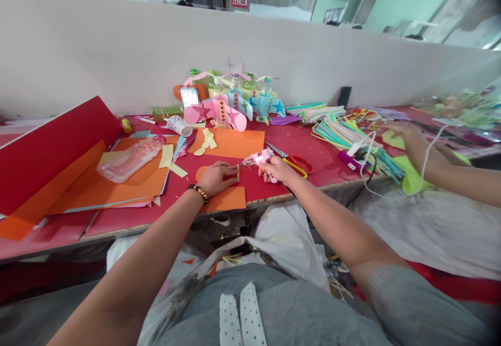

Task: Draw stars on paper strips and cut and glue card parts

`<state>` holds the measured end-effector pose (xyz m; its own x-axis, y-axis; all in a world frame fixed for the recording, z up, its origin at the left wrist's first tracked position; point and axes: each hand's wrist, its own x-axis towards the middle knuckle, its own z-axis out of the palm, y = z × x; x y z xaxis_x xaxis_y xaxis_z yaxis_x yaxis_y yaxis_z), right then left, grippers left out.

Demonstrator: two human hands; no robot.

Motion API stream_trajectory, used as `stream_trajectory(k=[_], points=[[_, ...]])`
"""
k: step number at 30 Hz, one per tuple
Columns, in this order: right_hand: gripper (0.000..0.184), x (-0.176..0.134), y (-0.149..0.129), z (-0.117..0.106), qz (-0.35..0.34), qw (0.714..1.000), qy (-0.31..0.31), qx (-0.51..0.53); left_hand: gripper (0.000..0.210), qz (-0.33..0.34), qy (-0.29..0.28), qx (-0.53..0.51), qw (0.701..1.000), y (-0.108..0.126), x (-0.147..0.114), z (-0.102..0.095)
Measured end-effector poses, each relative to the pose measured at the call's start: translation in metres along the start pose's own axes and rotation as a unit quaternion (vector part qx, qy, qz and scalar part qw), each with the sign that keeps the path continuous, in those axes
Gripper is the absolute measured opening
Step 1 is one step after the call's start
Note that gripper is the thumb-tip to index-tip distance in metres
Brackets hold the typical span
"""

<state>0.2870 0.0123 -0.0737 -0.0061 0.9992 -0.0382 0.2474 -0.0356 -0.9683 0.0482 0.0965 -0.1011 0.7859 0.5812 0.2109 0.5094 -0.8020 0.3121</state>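
My right hand (274, 169) is wrapped round a pink hot glue gun (263, 157), whose nozzle points left at a small yellow paper strip (238, 173). That strip is at the fingertips of my left hand (219, 178), which rests low over the table with its fingers closed together. Under and beside the left hand lie a round-ended orange paper piece (201, 171) and an orange paper rectangle (229, 200). Just right of the glue gun lie scissors (295, 165) with red and yellow handles.
Decorated bottles (221, 107) stand at the back against the wall. A clear pink bottle (133, 160) lies on orange sheets (90, 192) at left. Pastel paper strips (340, 132) and a purple power adapter (350, 161) with cables lie right, near another person's arm (450, 166).
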Motion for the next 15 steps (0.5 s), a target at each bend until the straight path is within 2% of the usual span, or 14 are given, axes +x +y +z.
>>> stream_trajectory(k=[7, 15], points=[[0.028, 0.007, 0.001, -0.002, 0.002, 1.0, -0.007, -0.03, 0.043, 0.005, 0.003, 0.001, 1.0, -0.001, 0.0, 0.001], [0.021, 0.003, -0.01, 0.0, 0.007, 0.999, -0.003, -0.052, 0.042, 0.001, 0.001, -0.002, 1.0, 0.0, 0.0, 0.0]])
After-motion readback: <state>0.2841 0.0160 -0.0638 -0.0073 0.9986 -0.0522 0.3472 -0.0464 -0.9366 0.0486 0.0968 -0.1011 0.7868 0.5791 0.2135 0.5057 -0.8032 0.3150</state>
